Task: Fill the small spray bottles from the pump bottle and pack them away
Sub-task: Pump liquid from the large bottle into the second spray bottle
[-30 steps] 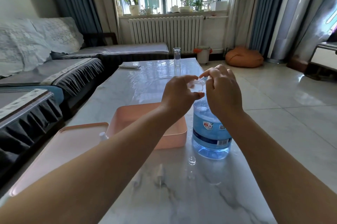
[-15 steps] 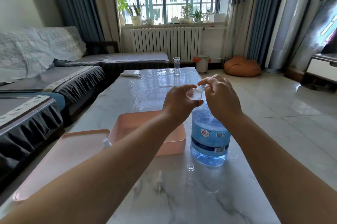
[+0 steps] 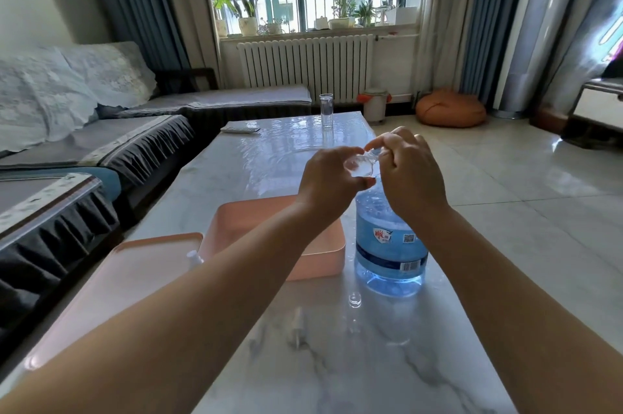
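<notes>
A small clear spray bottle (image 3: 361,166) is held tilted above the big blue water bottle (image 3: 389,246). My left hand (image 3: 328,182) grips its body from the left. My right hand (image 3: 409,177) has its thumb and forefinger pinched at the small bottle's neck end, and it hides the top of the blue bottle. A small clear cap (image 3: 354,299) stands on the marble table (image 3: 337,363) in front of the blue bottle. A clear spray head (image 3: 297,329) lies on the table nearer to me. Another small bottle's white top (image 3: 195,256) shows beside my left forearm.
A pink box (image 3: 323,258) stands left of the blue bottle, and its flat pink lid (image 3: 111,282) lies further left. At the table's far end stand a drinking glass (image 3: 326,110) and a remote (image 3: 241,129). A grey sofa (image 3: 101,130) runs along the left.
Both hands stay together on the small bottle over the blue bottle. The view has tipped down slightly, so the hands and table sit lower in the frame.
</notes>
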A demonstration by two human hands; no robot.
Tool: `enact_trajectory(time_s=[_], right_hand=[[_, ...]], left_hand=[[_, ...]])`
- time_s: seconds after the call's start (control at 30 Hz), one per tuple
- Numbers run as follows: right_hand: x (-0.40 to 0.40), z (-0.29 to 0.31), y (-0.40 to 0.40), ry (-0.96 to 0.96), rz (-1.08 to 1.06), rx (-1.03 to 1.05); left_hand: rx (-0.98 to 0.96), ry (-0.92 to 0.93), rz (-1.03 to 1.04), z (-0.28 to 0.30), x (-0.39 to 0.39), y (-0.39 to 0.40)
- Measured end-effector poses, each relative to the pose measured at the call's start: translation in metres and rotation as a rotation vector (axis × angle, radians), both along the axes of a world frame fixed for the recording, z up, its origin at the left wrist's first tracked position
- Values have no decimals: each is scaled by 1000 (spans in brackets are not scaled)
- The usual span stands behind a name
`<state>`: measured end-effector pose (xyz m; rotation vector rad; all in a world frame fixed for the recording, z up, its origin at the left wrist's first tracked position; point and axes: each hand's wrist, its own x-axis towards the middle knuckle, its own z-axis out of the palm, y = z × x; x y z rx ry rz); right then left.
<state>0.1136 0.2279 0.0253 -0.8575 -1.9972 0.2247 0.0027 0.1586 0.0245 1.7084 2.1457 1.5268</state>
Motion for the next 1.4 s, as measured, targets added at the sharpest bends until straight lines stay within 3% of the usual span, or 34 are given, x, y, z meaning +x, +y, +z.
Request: enact_trajectory(time_s=[0.2,0.43,0.77,0.9,1.07,1.3,1.4], right_hand=[[9,22,0,-75,86,-100],[-2,3,1,51,14,11],[4,20,1,-51,65,-108],[3,15,-1,-4,46,-39],[0,9,1,17,17,7],[8,25,5,-78,120,-120],[10,31,5,-136,95,-68]], left_hand=[[9,-25,-8,9,3,-3],[11,-36,-26,-2,-5,6],[11,-116,-8,2,3,5],[31,-143,-34,2,3,5],[28,-218,-48,-2,3,7],[9,-373,-37,3,11,-5],[12,-449,-31,7,11,-24]])
